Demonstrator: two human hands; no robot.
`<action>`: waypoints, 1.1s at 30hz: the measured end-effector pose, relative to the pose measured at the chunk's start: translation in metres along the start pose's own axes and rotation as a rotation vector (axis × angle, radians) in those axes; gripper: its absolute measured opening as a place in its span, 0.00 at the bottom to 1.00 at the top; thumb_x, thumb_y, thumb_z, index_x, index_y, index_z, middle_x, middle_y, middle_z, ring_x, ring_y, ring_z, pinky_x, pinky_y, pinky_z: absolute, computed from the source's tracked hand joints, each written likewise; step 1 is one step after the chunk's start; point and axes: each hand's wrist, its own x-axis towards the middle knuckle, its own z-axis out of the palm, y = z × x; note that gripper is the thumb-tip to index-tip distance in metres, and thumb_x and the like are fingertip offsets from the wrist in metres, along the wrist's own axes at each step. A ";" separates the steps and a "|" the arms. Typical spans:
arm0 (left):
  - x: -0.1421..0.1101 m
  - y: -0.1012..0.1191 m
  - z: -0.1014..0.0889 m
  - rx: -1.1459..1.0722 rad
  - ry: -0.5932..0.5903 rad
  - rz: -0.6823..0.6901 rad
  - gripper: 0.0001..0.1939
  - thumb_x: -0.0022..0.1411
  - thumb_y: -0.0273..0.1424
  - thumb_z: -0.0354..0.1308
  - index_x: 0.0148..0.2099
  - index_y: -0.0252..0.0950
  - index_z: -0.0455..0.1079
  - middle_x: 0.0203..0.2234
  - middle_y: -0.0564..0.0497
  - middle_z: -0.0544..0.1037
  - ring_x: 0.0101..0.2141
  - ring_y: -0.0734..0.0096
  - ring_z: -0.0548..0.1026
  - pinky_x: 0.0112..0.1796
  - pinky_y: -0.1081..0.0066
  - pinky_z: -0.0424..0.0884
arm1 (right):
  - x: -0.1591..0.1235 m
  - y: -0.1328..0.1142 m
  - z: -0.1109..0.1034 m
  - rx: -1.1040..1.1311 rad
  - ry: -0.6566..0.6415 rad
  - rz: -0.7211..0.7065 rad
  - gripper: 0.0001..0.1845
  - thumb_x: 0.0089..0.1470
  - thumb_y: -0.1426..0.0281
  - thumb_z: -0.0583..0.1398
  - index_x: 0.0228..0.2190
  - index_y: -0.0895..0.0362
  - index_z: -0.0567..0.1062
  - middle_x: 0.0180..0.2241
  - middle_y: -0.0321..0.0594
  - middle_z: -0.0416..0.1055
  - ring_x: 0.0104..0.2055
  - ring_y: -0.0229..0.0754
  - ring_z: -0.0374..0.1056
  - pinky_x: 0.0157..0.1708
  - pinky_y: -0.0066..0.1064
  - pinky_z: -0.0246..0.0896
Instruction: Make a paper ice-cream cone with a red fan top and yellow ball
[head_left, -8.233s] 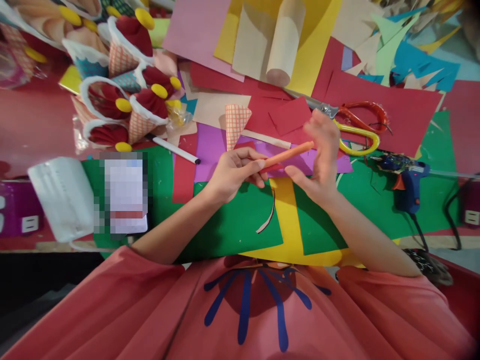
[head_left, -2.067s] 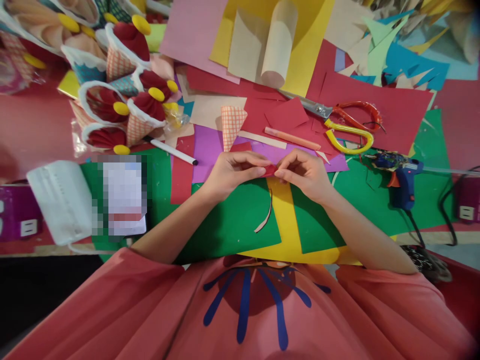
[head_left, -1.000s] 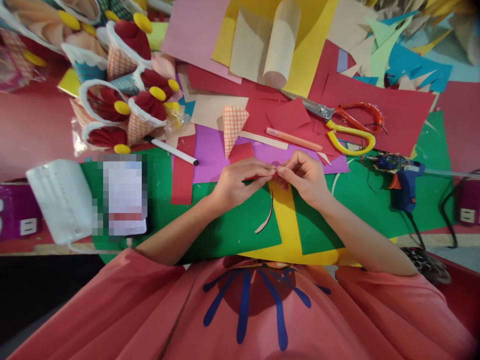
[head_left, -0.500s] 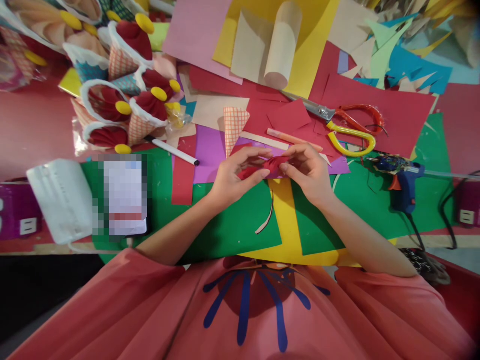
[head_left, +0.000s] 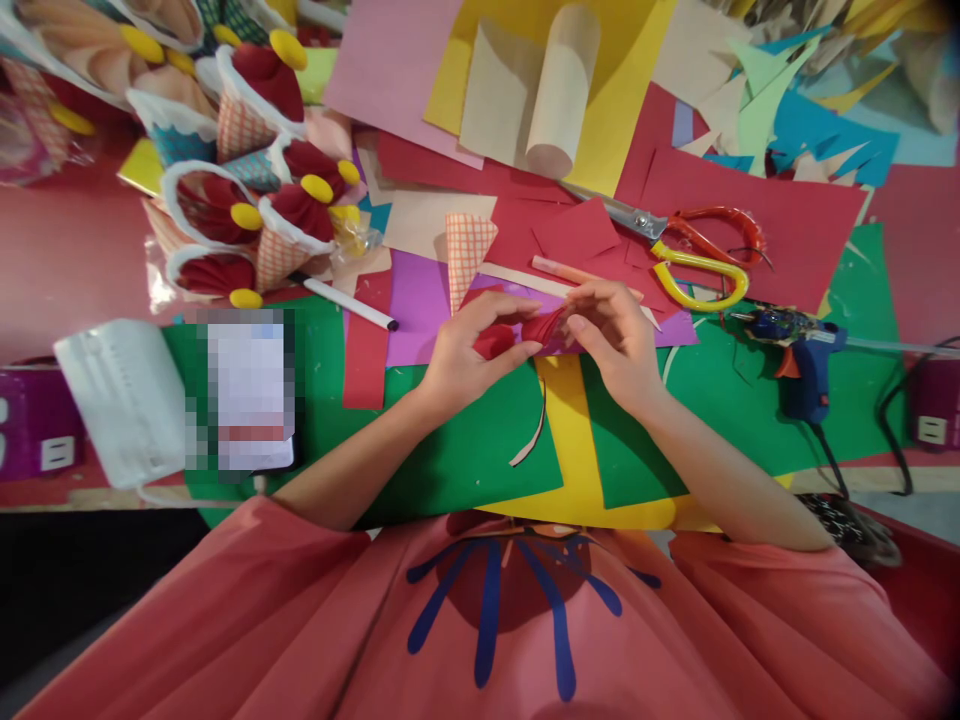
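Note:
Near the middle of the table, my left hand (head_left: 469,350) grips a pleated dark red craft sheet (head_left: 541,328) between thumb and fingers. Its folds run toward my right hand (head_left: 619,345), whose thumb and fingertips close on the narrow right end. Part of the sheet is hidden behind the left fingers. Just beyond stands or lies a small orange-checked cone (head_left: 469,250). A peach-coloured stick (head_left: 559,270) rests past my fingertips. A thin pale strip (head_left: 529,450) lies below my hands.
Large scissors (head_left: 675,240) and a blue glue gun (head_left: 808,375) with a cord lie to the right. Finished cones (head_left: 296,225) with red filling crowd the left. A white marker (head_left: 349,303), a phone (head_left: 251,390) and a white box (head_left: 120,400) sit nearer. A cream paper roll (head_left: 566,90) lies behind.
The pleated red sheet now fans out more between my hands. My right fingertips have shifted slightly right, to its end. My left hand stays about where it was.

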 end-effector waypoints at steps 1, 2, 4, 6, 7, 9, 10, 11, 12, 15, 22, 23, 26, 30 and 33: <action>0.000 0.000 0.000 0.045 0.004 0.024 0.17 0.60 0.40 0.65 0.48 0.37 0.74 0.40 0.47 0.82 0.42 0.69 0.80 0.45 0.69 0.77 | 0.000 0.000 0.000 0.017 -0.014 0.021 0.18 0.57 0.52 0.62 0.41 0.51 0.70 0.39 0.37 0.74 0.40 0.38 0.73 0.40 0.32 0.71; 0.000 0.000 -0.001 0.094 0.003 0.051 0.16 0.60 0.40 0.65 0.48 0.37 0.74 0.39 0.48 0.81 0.42 0.69 0.80 0.45 0.68 0.77 | 0.000 0.000 0.001 0.032 -0.030 0.037 0.19 0.56 0.51 0.62 0.41 0.51 0.70 0.37 0.36 0.74 0.39 0.38 0.73 0.38 0.32 0.71; 0.001 0.001 0.000 0.174 -0.011 0.117 0.15 0.61 0.40 0.65 0.47 0.38 0.74 0.39 0.48 0.82 0.42 0.68 0.79 0.45 0.67 0.76 | 0.001 0.000 0.002 0.033 -0.053 0.051 0.21 0.53 0.51 0.65 0.39 0.52 0.71 0.35 0.35 0.74 0.37 0.37 0.72 0.37 0.30 0.70; 0.001 0.002 0.000 0.205 -0.027 0.161 0.15 0.61 0.39 0.65 0.47 0.38 0.74 0.40 0.48 0.82 0.42 0.68 0.79 0.44 0.67 0.76 | 0.001 0.000 0.002 0.008 -0.055 0.043 0.21 0.50 0.52 0.68 0.37 0.53 0.73 0.34 0.35 0.74 0.36 0.37 0.72 0.37 0.30 0.69; 0.001 0.003 0.000 0.204 -0.032 0.162 0.15 0.61 0.39 0.64 0.48 0.38 0.74 0.40 0.48 0.82 0.42 0.68 0.78 0.43 0.68 0.75 | 0.001 0.000 0.002 0.000 -0.055 0.037 0.20 0.49 0.53 0.68 0.36 0.54 0.73 0.35 0.35 0.74 0.36 0.37 0.72 0.38 0.30 0.68; 0.001 0.003 0.000 0.179 -0.036 0.127 0.15 0.61 0.40 0.64 0.48 0.39 0.74 0.38 0.48 0.81 0.40 0.68 0.78 0.42 0.68 0.75 | 0.002 0.000 0.002 0.004 -0.059 0.031 0.20 0.49 0.53 0.68 0.36 0.54 0.75 0.36 0.35 0.75 0.37 0.37 0.72 0.40 0.31 0.69; 0.001 0.002 0.000 0.155 -0.037 0.101 0.15 0.61 0.40 0.64 0.48 0.39 0.74 0.37 0.49 0.81 0.39 0.69 0.78 0.41 0.68 0.75 | 0.002 0.000 0.002 0.012 -0.062 0.035 0.20 0.50 0.53 0.68 0.36 0.54 0.75 0.36 0.35 0.76 0.37 0.37 0.72 0.41 0.32 0.69; 0.001 0.001 0.000 0.126 -0.039 0.077 0.15 0.61 0.39 0.64 0.48 0.39 0.74 0.36 0.49 0.80 0.38 0.70 0.78 0.41 0.69 0.75 | 0.002 -0.001 0.002 0.020 -0.065 0.043 0.20 0.49 0.52 0.68 0.36 0.54 0.75 0.36 0.36 0.76 0.37 0.37 0.72 0.40 0.32 0.69; 0.001 0.001 0.000 0.090 -0.043 0.058 0.16 0.61 0.39 0.64 0.49 0.39 0.74 0.36 0.49 0.80 0.37 0.71 0.78 0.40 0.70 0.75 | 0.002 -0.001 0.002 0.028 -0.069 0.055 0.21 0.49 0.51 0.68 0.36 0.54 0.76 0.36 0.36 0.76 0.37 0.37 0.72 0.40 0.32 0.70; 0.000 -0.001 0.001 -0.016 -0.057 0.009 0.16 0.62 0.39 0.64 0.50 0.39 0.73 0.37 0.48 0.79 0.38 0.72 0.79 0.41 0.72 0.76 | 0.002 -0.003 0.001 0.058 -0.070 0.082 0.22 0.47 0.51 0.69 0.36 0.54 0.76 0.33 0.35 0.75 0.35 0.36 0.71 0.36 0.30 0.70; -0.003 0.002 0.004 0.038 -0.092 0.053 0.21 0.58 0.37 0.67 0.52 0.38 0.71 0.41 0.48 0.80 0.40 0.71 0.79 0.43 0.71 0.76 | 0.003 -0.003 0.001 0.147 -0.084 0.112 0.21 0.46 0.53 0.70 0.35 0.54 0.76 0.31 0.34 0.75 0.33 0.35 0.71 0.34 0.28 0.70; -0.003 0.003 0.004 0.035 -0.087 0.051 0.21 0.59 0.36 0.67 0.53 0.38 0.71 0.41 0.48 0.79 0.41 0.71 0.79 0.44 0.71 0.76 | 0.003 -0.003 0.001 0.147 -0.086 0.109 0.20 0.46 0.53 0.70 0.35 0.54 0.76 0.32 0.34 0.75 0.33 0.35 0.71 0.34 0.28 0.70; -0.004 0.003 0.003 -0.061 -0.085 -0.016 0.20 0.62 0.35 0.63 0.54 0.38 0.69 0.41 0.48 0.79 0.40 0.72 0.78 0.44 0.72 0.76 | 0.002 -0.002 0.000 0.104 -0.085 0.102 0.19 0.49 0.54 0.69 0.37 0.54 0.78 0.34 0.36 0.77 0.36 0.37 0.72 0.38 0.30 0.71; -0.002 0.003 -0.001 -0.255 -0.089 -0.177 0.17 0.63 0.38 0.61 0.52 0.38 0.70 0.38 0.50 0.78 0.40 0.74 0.78 0.40 0.77 0.75 | 0.000 -0.001 -0.002 0.044 -0.088 0.075 0.17 0.52 0.56 0.67 0.41 0.52 0.80 0.39 0.38 0.79 0.41 0.40 0.74 0.46 0.36 0.71; 0.001 0.001 -0.002 -0.369 -0.061 -0.281 0.17 0.60 0.40 0.63 0.48 0.38 0.72 0.37 0.50 0.79 0.39 0.74 0.78 0.38 0.77 0.75 | 0.001 -0.002 -0.003 0.045 -0.091 0.058 0.15 0.53 0.58 0.67 0.42 0.51 0.81 0.39 0.36 0.79 0.40 0.39 0.73 0.44 0.34 0.70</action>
